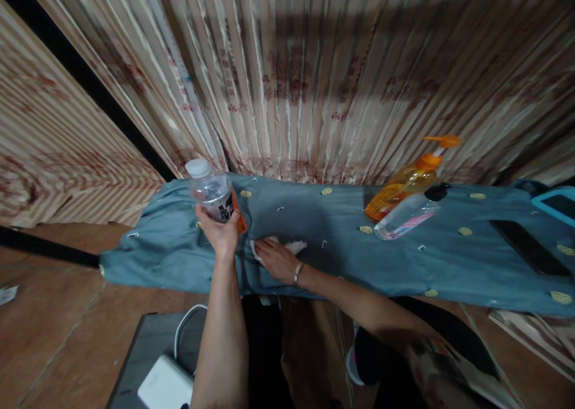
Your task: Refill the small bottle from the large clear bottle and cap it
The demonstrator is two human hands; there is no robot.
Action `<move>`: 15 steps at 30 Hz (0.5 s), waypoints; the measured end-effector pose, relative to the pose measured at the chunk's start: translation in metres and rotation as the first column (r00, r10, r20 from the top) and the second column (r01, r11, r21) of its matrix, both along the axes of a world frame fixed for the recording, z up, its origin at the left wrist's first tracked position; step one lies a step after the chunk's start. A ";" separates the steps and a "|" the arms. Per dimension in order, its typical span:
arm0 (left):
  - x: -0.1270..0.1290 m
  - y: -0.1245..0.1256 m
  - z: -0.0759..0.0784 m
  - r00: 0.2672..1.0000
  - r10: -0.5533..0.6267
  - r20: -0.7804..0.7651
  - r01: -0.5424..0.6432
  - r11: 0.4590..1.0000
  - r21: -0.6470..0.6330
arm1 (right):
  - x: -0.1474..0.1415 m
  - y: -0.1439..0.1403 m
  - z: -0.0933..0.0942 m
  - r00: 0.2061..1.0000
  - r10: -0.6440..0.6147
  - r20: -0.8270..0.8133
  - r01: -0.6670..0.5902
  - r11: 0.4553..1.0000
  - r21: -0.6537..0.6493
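Observation:
My left hand (220, 232) is wrapped round a clear plastic bottle (213, 190) with a white cap and a black and orange label. The bottle stands near the left part of a blue-green cloth (309, 217) patterned with small yellow shapes. Just to the right, my right hand (277, 260) presses a crumpled white tissue (296, 247) down on the cloth. A bracelet circles the right wrist. Part of the tissue is covered by the fingers.
On the right stand an orange pump bottle (404, 181) and a clear pump bottle (406, 216). Further right lie a dark phone (530, 247) and a light-blue-edged object (557, 204). A pleated curtain (287, 85) hangs behind. At lower left, a white box (166, 385) with a cable rests on a dark surface.

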State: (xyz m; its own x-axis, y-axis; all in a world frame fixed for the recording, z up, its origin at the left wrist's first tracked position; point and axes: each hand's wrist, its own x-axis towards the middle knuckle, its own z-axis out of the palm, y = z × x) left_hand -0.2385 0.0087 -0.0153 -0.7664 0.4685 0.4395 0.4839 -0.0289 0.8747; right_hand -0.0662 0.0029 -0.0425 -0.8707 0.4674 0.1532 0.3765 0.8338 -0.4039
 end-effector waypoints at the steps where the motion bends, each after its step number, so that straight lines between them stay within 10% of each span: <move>1: 0.002 0.001 0.000 0.999 -0.024 0.026 0.024 1.000 0.007 | 0.023 -0.011 -0.002 1.000 0.025 -0.017 -0.026 0.999 -0.028; 9: 0.038 0.015 -0.005 0.959 -0.250 0.134 0.253 0.968 0.000 | 0.162 -0.034 0.000 0.974 -0.150 -0.170 0.085 0.938 -0.336; 15: 0.054 0.012 -0.002 0.926 -0.361 0.114 0.369 0.928 -0.056 | 0.196 -0.012 0.007 0.840 -0.483 -0.248 0.232 0.732 -0.641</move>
State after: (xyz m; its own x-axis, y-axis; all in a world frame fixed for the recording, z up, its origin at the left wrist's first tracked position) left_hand -0.1846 0.0203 -0.0173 -0.5744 0.7525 0.3223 0.3622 -0.1195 0.9244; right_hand 0.1302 -0.0089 -0.0358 -0.5476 0.8363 0.0273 0.3113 0.2339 -0.9211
